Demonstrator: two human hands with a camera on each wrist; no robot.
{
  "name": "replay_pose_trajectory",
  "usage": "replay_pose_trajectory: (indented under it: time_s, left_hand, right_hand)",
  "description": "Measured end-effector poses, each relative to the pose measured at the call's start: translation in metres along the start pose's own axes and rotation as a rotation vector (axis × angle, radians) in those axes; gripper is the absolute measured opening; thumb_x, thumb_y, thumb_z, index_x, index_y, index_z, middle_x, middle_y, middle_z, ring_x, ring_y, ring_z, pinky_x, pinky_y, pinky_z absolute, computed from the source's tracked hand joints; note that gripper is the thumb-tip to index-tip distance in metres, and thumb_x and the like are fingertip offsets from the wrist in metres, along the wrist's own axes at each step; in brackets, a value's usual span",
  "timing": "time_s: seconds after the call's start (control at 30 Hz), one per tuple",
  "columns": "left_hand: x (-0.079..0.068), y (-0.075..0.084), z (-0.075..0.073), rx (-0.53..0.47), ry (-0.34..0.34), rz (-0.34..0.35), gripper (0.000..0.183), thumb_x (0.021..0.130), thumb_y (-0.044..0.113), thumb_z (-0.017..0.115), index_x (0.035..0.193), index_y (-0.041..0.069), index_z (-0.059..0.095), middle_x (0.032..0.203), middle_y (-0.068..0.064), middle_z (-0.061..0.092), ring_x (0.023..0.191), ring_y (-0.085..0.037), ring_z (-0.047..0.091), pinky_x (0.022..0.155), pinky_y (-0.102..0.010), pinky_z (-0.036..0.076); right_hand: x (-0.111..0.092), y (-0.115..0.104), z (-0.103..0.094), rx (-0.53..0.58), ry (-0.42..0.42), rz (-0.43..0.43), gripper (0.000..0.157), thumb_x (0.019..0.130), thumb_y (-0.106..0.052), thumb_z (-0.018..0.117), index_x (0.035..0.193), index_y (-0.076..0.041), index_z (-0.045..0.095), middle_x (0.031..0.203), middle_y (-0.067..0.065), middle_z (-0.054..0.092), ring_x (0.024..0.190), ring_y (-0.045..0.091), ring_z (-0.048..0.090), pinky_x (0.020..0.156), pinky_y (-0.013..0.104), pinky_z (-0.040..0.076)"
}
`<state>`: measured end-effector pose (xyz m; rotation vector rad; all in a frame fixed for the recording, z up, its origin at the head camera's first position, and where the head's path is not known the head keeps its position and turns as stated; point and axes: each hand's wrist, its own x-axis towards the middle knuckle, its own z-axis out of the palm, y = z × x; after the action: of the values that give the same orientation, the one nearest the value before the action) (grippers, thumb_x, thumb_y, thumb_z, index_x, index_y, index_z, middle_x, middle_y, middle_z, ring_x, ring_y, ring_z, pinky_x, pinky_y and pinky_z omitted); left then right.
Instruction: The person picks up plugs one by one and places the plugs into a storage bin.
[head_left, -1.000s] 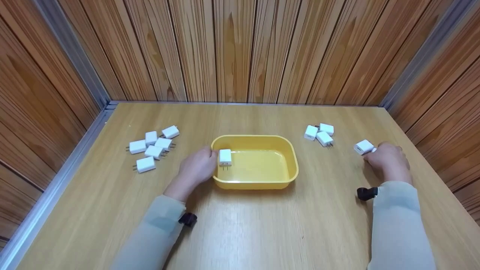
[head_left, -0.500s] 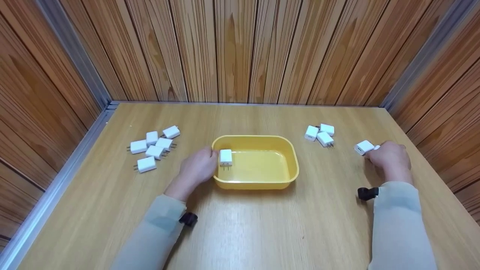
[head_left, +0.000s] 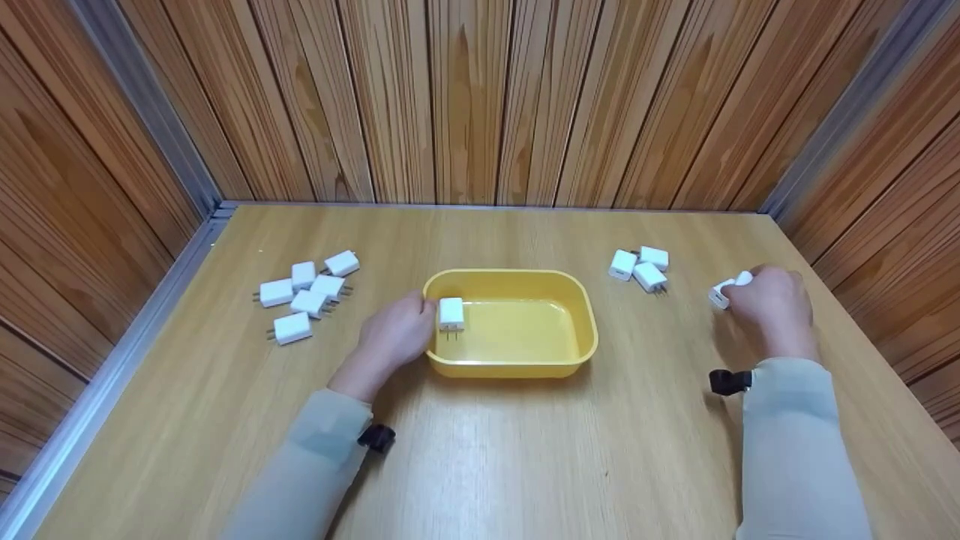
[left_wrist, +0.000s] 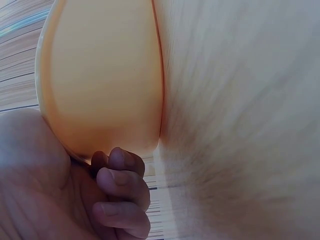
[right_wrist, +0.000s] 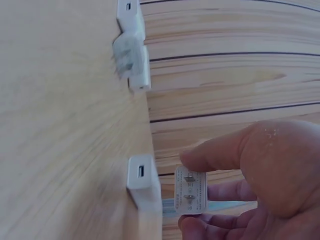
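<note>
My left hand [head_left: 397, 327] grips the left end of a yellow plastic bin [head_left: 510, 370]; in the left wrist view its curled fingers [left_wrist: 125, 187] are by the bin's end wall [left_wrist: 105, 75]. One white USB charger [head_left: 451, 313] is inside the bin at the left. At the right, my right hand [head_left: 774, 304] pinches another white charger [right_wrist: 191, 191] between thumb and fingers. Its two prongs face the right wrist camera, and it appears raised off the table. Close beside it, a separate charger [right_wrist: 141, 175] sits on the table, partly covered by the hand in the head view.
Three chargers [head_left: 649, 277] lie grouped on the table right of the bin. A looser cluster of several chargers [head_left: 308, 304] is at the left. Wood-plank walls [head_left: 469, 105] enclose the table [head_left: 487, 465] at the back and sides.
My right hand has risen slightly and shifted a little away and to the left, bringing up the pinched charger. My left hand and the bin stay in place.
</note>
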<state>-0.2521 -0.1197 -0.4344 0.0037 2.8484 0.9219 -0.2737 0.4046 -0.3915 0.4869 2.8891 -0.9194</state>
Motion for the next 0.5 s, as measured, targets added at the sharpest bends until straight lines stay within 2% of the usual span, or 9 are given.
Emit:
replay_pose_trajectory:
  time_s: [0.13, 0.33, 0.5]
  left_hand:
    - [0.001, 0.0, 0.0, 0.003, -0.005, -0.002, 0.054, 0.119, 0.04, 0.032, 0.141, 0.003, 0.064, 0.124, -0.014, 0.068, 0.113, -0.033, 0.065, 0.105, -0.057, 0.05]
    - [0.001, 0.0, 0.001, -0.007, -0.021, -0.013, 0.054, 0.12, 0.04, 0.031, 0.147, 0.003, 0.061, 0.127, -0.014, 0.067, 0.115, -0.033, 0.064, 0.107, -0.056, 0.049]
    - [0.001, 0.0, 0.0, -0.018, -0.028, -0.016, 0.054, 0.12, 0.04, 0.031, 0.149, 0.004, 0.06, 0.126, -0.013, 0.066, 0.114, -0.032, 0.063, 0.107, -0.055, 0.049]
  right_hand:
    - [-0.003, -0.008, 0.003, 0.025, 0.01, -0.011, 0.071, 0.11, -0.035, 0.064, 0.158, 0.011, 0.043, 0.15, 0.039, 0.039, 0.128, 0.054, 0.045, 0.11, 0.071, 0.047]
    - [0.0, -0.025, 0.009, -0.004, 0.048, -0.054, 0.079, 0.11, -0.042, 0.064, 0.163, 0.011, 0.039, 0.152, 0.039, 0.042, 0.134, 0.056, 0.043, 0.114, 0.073, 0.043]
    - [0.001, -0.042, 0.017, 0.041, 0.04, -0.084, 0.081, 0.11, -0.044, 0.066, 0.167, 0.006, 0.038, 0.16, 0.037, 0.043, 0.138, 0.055, 0.044, 0.116, 0.072, 0.041]
